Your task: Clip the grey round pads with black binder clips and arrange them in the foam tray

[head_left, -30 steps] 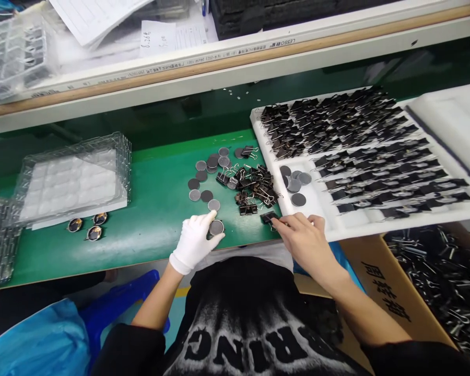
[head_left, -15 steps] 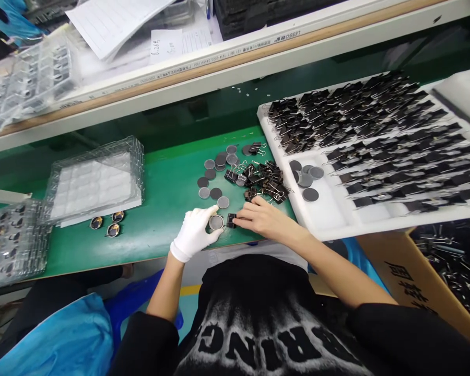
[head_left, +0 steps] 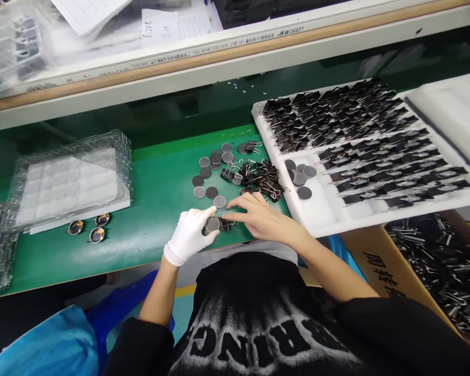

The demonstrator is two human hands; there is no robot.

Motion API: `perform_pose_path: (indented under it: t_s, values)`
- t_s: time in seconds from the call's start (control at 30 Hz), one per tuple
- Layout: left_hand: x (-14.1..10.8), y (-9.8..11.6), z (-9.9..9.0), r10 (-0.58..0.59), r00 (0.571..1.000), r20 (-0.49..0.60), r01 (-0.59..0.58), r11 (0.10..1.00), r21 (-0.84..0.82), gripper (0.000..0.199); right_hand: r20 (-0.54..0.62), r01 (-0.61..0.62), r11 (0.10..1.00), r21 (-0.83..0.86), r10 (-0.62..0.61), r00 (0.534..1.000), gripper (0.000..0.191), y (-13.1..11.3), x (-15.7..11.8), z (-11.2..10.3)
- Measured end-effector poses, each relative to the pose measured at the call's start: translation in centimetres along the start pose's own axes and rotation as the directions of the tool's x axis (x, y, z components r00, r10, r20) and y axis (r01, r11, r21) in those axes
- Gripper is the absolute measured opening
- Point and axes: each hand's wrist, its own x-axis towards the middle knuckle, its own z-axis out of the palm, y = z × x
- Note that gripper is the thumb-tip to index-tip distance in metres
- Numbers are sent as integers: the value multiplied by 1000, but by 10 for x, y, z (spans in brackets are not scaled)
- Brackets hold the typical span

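My left hand (head_left: 191, 230), in a white glove, pinches a round metal-rimmed part (head_left: 212, 224) with a grey face between thumb and fingers, just above the green bench. A black binder clip (head_left: 226, 224) sits against the right side of that part. My bare right hand (head_left: 254, 213) is over the clip with its fingers spread; the index fingertip is close to the round part, and whether it touches cannot be told. Beyond my hands lie loose grey discs (head_left: 211, 192) and a pile of black binder clips (head_left: 260, 177).
A white foam tray (head_left: 317, 222) at the right bears rows of clipped parts and some discs. Clear plastic trays (head_left: 72, 180) are stacked at the left, near several round parts (head_left: 97, 234). A carton (head_left: 370, 256) of binder clips stands lower right. A shelf edge (head_left: 203, 60) crosses the back.
My right hand has let go of the binder clip and spread its fingers. The clip now sits against the round part, which my left hand still holds. The view has shifted slightly.
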Motion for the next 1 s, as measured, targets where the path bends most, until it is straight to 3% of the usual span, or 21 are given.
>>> perform_pose_path:
  t_s: [0.07, 0.17, 0.2, 0.27, 0.4, 0.57, 1.0]
  values:
    - [0, -1, 1, 6, 1000, -3, -6, 1000, 7, 60, -176, -140, 986, 91, 155, 972, 52, -13, 9, 1]
    - [1, -1, 1, -9, 1000, 3, 9, 1000, 18, 60, -404, -306, 921, 241, 382, 831, 37, -25, 34, 16]
    - [1, 0, 1, -16, 1000, 10, 16, 1000, 24, 60, -432, -348, 902, 257, 429, 793, 34, -27, 44, 22]
    - [3, 1, 0, -23, 999, 31, 22, 999, 32, 62, -436, -416, 879, 233, 477, 763, 34, -26, 61, 35]
    - [6, 6, -5, -14, 998, 58, 11, 999, 47, 62, -389, -501, 864, 52, 479, 787, 43, -21, 73, 53]
    - [2, 9, -6, -31, 998, 58, 27, 998, 61, 63, -333, -512, 848, -140, 446, 831, 45, -18, 67, 63]
    - [-3, 9, 7, -4, 998, 62, 2, 1000, 30, 82, -465, -508, 857, -85, 417, 781, 29, -5, 52, 75]
